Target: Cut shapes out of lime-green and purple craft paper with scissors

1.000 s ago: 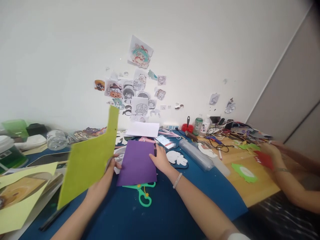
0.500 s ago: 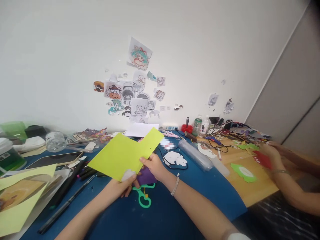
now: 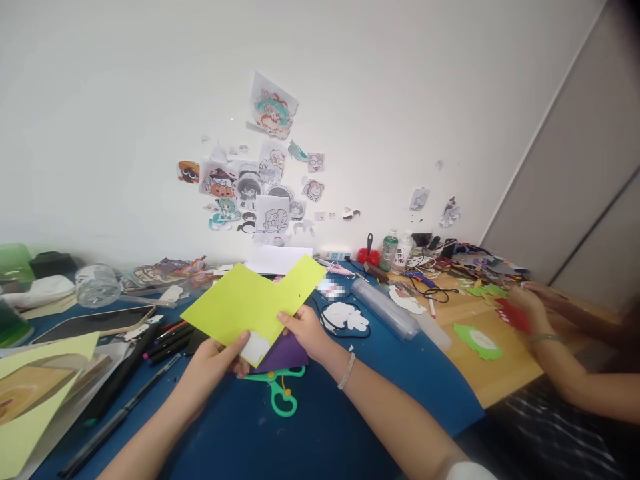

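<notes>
Both forearms rise from the bottom edge and angle inward over the blue mat (image 3: 320,437); right wrist carries a bracelet (image 3: 346,371). Green-handled scissors (image 3: 275,395) lie on the mat just ahead, partly beneath a purple sheet (image 3: 285,353).

Left hand (image 3: 220,357): thumb extended up and to the right, flat along the near left edge of a notched yellow-green sheet (image 3: 235,293); fingers curl below. Grip: sheet pinched between thumb and fingers. Thumb tip sits at the edge of a white paper piece (image 3: 256,348), which lies on the sheet's near corner.

Right hand (image 3: 306,328): reaches in from the right, thumb pointing left on top of the sheet's right edge, fingers mostly hidden behind. Grip: pinching that edge.

Sheet position: raised between the hands, tilted, overlapping the purple sheet in view.

Beyond, to the right: white cut-out (image 3: 345,317), clear plastic roll (image 3: 385,308). Far right: another person's hands (image 3: 525,303) at a red piece (image 3: 510,313). Behind: drawings (image 3: 273,217) on the wall.
</notes>
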